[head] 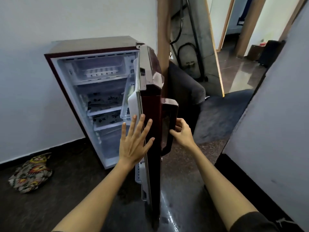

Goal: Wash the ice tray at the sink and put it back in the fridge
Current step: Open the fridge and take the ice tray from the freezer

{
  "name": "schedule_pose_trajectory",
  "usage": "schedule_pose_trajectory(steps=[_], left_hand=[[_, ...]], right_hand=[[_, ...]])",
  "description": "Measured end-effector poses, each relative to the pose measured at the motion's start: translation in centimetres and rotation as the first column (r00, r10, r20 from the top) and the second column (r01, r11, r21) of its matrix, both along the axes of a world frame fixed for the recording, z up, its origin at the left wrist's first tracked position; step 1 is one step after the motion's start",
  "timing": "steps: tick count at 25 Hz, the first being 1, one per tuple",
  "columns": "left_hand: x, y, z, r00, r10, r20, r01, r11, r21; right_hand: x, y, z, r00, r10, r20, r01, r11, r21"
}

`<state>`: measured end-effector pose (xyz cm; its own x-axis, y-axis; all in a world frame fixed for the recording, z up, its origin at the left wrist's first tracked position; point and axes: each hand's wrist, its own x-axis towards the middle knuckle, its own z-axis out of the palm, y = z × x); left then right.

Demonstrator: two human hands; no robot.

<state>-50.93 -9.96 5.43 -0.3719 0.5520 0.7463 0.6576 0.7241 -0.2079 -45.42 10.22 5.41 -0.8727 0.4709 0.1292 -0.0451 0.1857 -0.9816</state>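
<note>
A small maroon fridge [93, 46] stands open against the white wall. The white ice tray [102, 72] lies in its top freezer compartment. The fridge door [151, 104] is swung out edge-on toward me. My left hand [135, 143] is spread flat with fingers apart, against the door's inner edge and holding nothing. My right hand [181, 132] is curled around the dark door handle [168, 124] on the outer side.
Shelves with floral liners [105, 101] sit inside the fridge. A patterned cloth bag [31, 173] lies on the dark floor at left. A dark sofa [217, 114] stands behind the door, a white wall [275, 131] rises at right, and a doorway [234, 30] opens at the back.
</note>
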Motion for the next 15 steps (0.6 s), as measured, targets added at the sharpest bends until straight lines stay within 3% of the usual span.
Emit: schedule_pose_trajectory(steps=[7, 15], left_hand=[[2.2, 10.4, -0.7, 0.993, -0.017, -0.115, 0.015, 1.000, -0.013], [3.9, 20.2, -0.3, 0.995, -0.053, -0.081, 0.052, 0.999, -0.011]], right_hand=[[1.1, 9.7, -0.5, 0.999, -0.044, -0.015, 0.045, 0.999, 0.026], [1.0, 18.0, -0.1, 0.995, -0.095, -0.005, 0.095, 0.989, 0.117]])
